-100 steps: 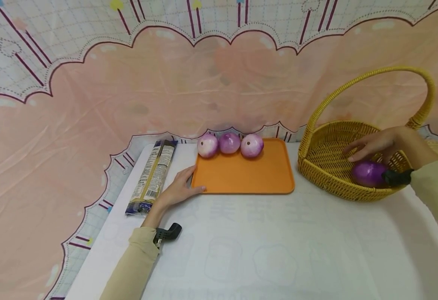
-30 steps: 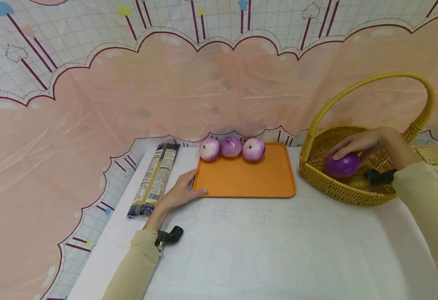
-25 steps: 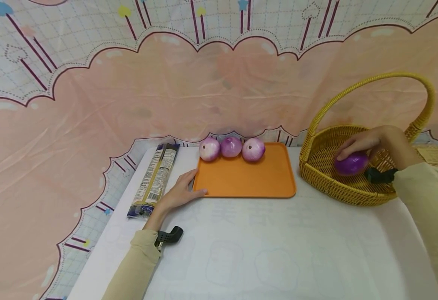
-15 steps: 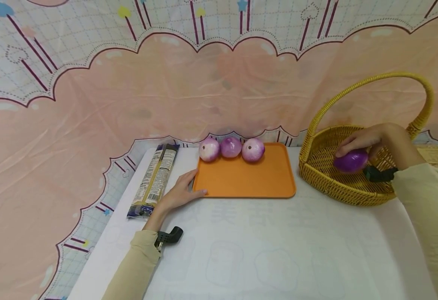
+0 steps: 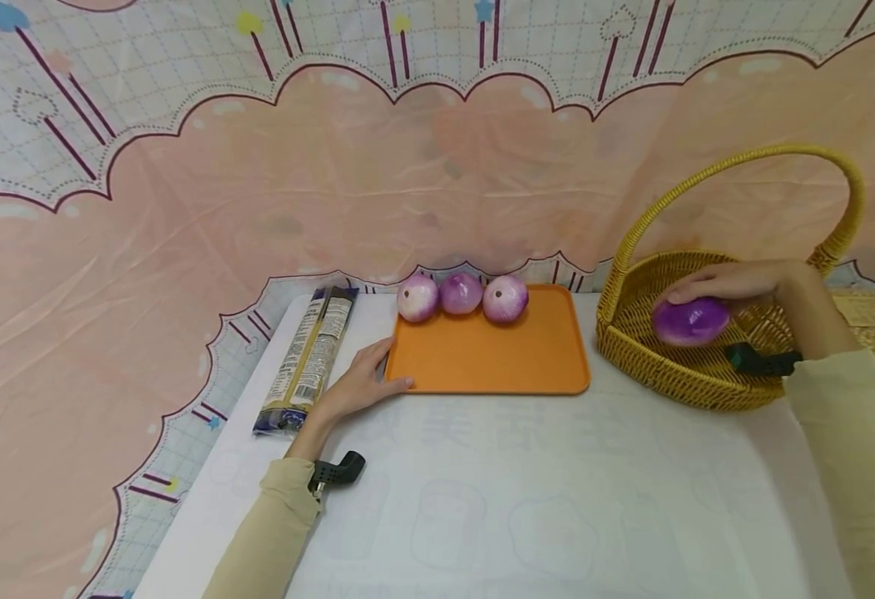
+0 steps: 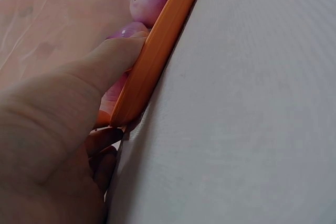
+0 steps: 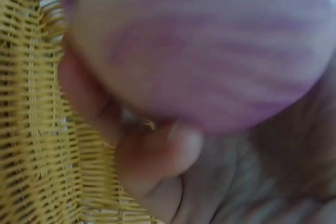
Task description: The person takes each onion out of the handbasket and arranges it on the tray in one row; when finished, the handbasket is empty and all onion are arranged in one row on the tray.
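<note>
In the head view my right hand (image 5: 740,281) holds a purple onion (image 5: 690,322) inside the yellow wicker basket (image 5: 677,383). The right wrist view shows its curled fingers (image 7: 152,156) against the pale, purple-streaked onion skin (image 7: 210,51). My left hand (image 5: 358,381) grips the near left corner of the orange tray (image 5: 482,358), its thumb over the front rim and the other fingers along the left side. Three more onions stand in a row along the tray's back edge: a left onion (image 5: 417,298), a middle onion (image 5: 461,294) and a right onion (image 5: 506,299).
A long plastic packet (image 5: 308,358) with printed text lies left of the tray, close to my left wrist. The basket's tall handle (image 5: 744,158) arches above my right hand. A patterned cloth (image 5: 333,183) hangs behind the white table (image 5: 482,499). A woven item (image 5: 867,308) sits at far right.
My right hand has taken hold of the onion in the basket; the onion has shifted left from the basket's right side. The left hand, tray and its three onions stay in place.
</note>
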